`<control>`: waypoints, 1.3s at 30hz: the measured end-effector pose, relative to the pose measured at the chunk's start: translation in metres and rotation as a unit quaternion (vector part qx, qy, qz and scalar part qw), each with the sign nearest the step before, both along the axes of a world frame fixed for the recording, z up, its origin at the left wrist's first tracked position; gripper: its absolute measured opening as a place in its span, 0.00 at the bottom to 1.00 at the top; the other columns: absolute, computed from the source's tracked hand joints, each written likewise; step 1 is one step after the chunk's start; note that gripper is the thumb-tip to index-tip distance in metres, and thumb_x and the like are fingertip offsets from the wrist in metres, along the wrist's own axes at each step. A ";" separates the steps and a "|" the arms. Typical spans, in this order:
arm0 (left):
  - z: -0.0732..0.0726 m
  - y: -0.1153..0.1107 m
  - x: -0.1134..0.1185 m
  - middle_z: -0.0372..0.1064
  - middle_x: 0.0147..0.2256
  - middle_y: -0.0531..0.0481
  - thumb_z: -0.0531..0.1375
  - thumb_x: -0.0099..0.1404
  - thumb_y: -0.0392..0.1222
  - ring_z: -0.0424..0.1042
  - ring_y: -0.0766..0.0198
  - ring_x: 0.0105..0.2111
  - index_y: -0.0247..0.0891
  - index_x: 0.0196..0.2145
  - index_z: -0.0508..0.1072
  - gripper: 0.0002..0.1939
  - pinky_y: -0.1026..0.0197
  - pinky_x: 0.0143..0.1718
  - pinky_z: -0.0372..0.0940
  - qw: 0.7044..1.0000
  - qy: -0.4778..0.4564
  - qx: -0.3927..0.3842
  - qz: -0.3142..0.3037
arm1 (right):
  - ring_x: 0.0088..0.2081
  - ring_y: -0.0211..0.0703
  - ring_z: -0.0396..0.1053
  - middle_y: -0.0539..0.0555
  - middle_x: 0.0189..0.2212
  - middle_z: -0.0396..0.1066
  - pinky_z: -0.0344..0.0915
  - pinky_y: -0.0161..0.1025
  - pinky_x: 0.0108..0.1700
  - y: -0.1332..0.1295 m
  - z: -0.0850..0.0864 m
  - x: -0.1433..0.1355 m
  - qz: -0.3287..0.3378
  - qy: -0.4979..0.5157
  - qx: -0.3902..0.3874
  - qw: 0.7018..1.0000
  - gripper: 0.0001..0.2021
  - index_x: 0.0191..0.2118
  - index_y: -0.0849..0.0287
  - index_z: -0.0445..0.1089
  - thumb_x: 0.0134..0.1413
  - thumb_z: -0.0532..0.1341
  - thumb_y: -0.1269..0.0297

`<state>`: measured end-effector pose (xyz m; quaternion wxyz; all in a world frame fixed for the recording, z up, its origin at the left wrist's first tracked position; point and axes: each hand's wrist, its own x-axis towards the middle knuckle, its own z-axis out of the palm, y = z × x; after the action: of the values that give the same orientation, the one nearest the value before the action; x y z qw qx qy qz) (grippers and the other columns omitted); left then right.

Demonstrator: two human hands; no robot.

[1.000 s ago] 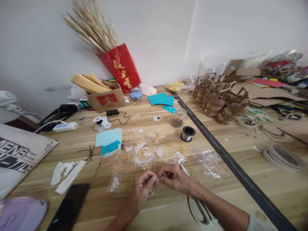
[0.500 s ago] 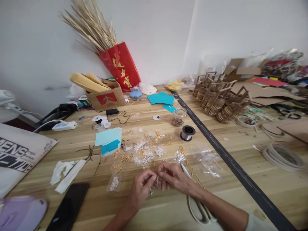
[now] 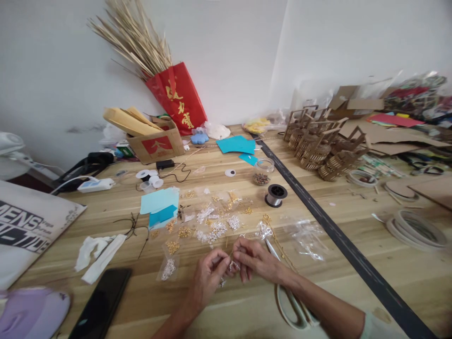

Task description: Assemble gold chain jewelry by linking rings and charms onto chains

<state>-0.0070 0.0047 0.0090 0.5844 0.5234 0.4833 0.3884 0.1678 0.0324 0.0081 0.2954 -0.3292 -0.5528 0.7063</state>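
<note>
My left hand [image 3: 209,272] and my right hand [image 3: 253,258] meet above the front of the wooden table, both closed in a pinch. Between their fingertips is a small silvery beaded strand [image 3: 233,266], partly hidden by the fingers; its exact make is too small to tell. Just beyond the hands lie silver beads [image 3: 216,230] and gold beads [image 3: 184,232] on clear bags. White-handled scissors [image 3: 290,306] lie partly under my right forearm, beside a gold chain [image 3: 278,242].
A wire spool [image 3: 275,195] and a jar of brown beads [image 3: 261,178] stand beyond the hands. To the left lie a phone [image 3: 100,303] and blue sheets [image 3: 159,201]. Small woven baskets [image 3: 318,146] stand at back right, past a black strip [image 3: 318,219].
The fingers of both hands have shifted slightly around the beaded strand, and more of it shows between them. The things on the table lie as before.
</note>
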 end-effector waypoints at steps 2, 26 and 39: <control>0.000 0.000 0.000 0.73 0.23 0.49 0.61 0.59 0.56 0.71 0.64 0.24 0.35 0.26 0.69 0.19 0.64 0.29 0.67 1.000 0.003 0.002 0.000 | 0.17 0.33 0.67 0.46 0.21 0.67 0.61 0.29 0.19 0.000 0.002 0.000 0.000 -0.001 0.002 1.000 0.21 0.33 0.59 0.60 0.54 0.59 0.43; -0.003 0.003 -0.004 0.68 0.22 0.51 0.62 0.59 0.52 0.66 0.65 0.25 0.36 0.24 0.70 0.16 0.65 0.28 0.62 0.999 0.025 0.032 0.033 | 0.23 0.34 0.65 0.47 0.22 0.67 0.62 0.29 0.21 0.002 0.004 -0.001 -0.060 0.045 -0.020 0.997 0.18 0.35 0.60 0.65 0.46 0.69 0.54; -0.002 0.001 -0.002 0.68 0.21 0.51 0.62 0.59 0.49 0.67 0.65 0.24 0.36 0.23 0.72 0.14 0.66 0.28 0.62 0.997 0.044 0.054 0.022 | 0.23 0.33 0.52 0.44 0.20 0.57 0.48 0.32 0.25 -0.002 -0.003 -0.006 -0.038 -0.075 0.076 0.994 0.15 0.28 0.60 0.66 0.49 0.66 0.53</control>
<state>-0.0086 0.0053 0.0066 0.5250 0.5599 0.4984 0.4030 0.1620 0.0304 0.0048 0.3040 -0.3780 -0.6127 0.6240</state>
